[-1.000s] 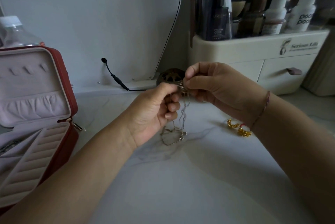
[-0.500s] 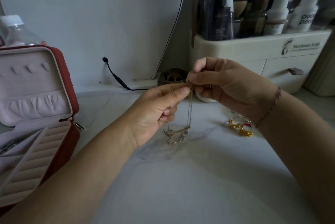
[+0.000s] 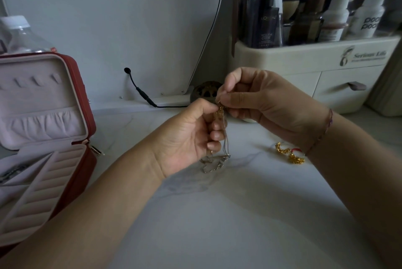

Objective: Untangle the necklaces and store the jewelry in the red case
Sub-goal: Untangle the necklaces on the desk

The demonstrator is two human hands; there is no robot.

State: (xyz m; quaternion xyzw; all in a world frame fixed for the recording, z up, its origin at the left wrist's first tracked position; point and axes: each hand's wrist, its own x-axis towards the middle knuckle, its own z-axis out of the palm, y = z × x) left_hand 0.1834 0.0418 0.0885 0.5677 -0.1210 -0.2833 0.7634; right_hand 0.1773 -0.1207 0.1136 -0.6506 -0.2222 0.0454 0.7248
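White table (image 3: 217,214) with an open red case (image 3: 88,103) on it. Right of the case, the left hand (image 3: 187,138) and right hand (image 3: 267,105) both pinch tangled necklaces (image 3: 220,113), whose chains dangle to the table. Farther right of the case lie gold earrings (image 3: 291,155).

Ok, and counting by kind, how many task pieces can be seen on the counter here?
Red case: 1
Necklace tangle: 1, pinched by left hand and right hand
Gold earrings: 2
Total: 4
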